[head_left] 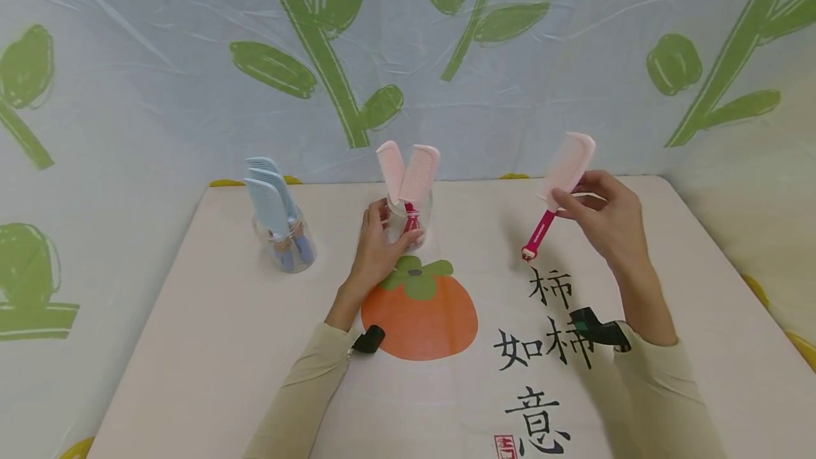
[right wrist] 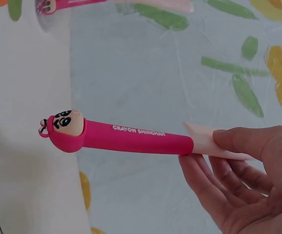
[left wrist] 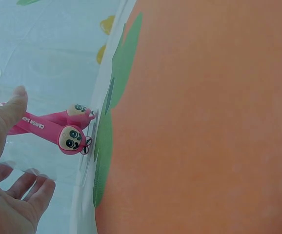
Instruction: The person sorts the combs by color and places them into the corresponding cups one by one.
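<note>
My right hand (head_left: 605, 214) pinches a pink comb (head_left: 569, 167) between thumb and fingers, low on its toothed part. Its dark pink handle (right wrist: 136, 138) ends in a small cartoon head and points down over the table in the head view. With my left hand (head_left: 377, 243) I grip a clear glass jar (head_left: 419, 222), thumb on the near side and fingers round the far side. Two pink combs (head_left: 421, 172) stand in that jar with their teeth up. Through the glass, the left wrist view shows their cartoon-head handle ends (left wrist: 72, 139) at the bottom.
To the left stands another glass jar (head_left: 296, 257) holding several blue combs (head_left: 268, 197). The pale table cover (head_left: 210, 346) bears a printed persimmon (head_left: 421, 317) and black characters (head_left: 542, 416). A leaf-patterned sheet (head_left: 191, 91) hangs behind the table.
</note>
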A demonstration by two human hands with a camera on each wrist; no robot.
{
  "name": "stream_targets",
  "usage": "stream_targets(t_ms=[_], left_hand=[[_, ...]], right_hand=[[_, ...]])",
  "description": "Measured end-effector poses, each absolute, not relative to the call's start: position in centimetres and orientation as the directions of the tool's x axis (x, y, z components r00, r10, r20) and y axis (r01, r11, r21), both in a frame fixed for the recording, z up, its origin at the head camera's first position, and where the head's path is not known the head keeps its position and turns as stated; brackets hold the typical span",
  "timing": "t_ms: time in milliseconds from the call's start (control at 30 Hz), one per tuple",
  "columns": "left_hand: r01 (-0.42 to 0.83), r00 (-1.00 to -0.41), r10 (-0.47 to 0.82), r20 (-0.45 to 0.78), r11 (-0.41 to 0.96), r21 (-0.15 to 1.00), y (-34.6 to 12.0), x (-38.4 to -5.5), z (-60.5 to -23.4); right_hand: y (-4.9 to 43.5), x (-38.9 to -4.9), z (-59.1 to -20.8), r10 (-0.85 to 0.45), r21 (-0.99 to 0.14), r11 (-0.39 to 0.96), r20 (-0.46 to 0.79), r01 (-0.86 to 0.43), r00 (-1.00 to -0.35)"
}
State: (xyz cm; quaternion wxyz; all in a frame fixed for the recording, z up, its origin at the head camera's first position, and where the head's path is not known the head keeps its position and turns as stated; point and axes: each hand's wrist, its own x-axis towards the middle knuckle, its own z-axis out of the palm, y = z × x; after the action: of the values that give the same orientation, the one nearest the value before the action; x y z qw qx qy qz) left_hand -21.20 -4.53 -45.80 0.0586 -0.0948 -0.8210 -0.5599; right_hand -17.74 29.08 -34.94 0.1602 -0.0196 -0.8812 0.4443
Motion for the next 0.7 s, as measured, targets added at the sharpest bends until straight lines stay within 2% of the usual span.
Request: stream_targets(t_ms=[433, 700], left_hand=[[0.196, -0.980, 0.086, 0.177, 0.349, 0.916, -4.5, -21.1, -45.6], [0.205, -0.978, 0.091, 0.185, 0.340, 0.918, -4.5, -21.1, -45.6]], right_hand=[[25.8, -18.6, -33.4, 0.121, -0.846, 0.459, 0.360, -0.270, -0.925], [23.9, -18.8, -32.5, 0.111, -0.851, 0.434, 0.376, -0.295, -0.920]])
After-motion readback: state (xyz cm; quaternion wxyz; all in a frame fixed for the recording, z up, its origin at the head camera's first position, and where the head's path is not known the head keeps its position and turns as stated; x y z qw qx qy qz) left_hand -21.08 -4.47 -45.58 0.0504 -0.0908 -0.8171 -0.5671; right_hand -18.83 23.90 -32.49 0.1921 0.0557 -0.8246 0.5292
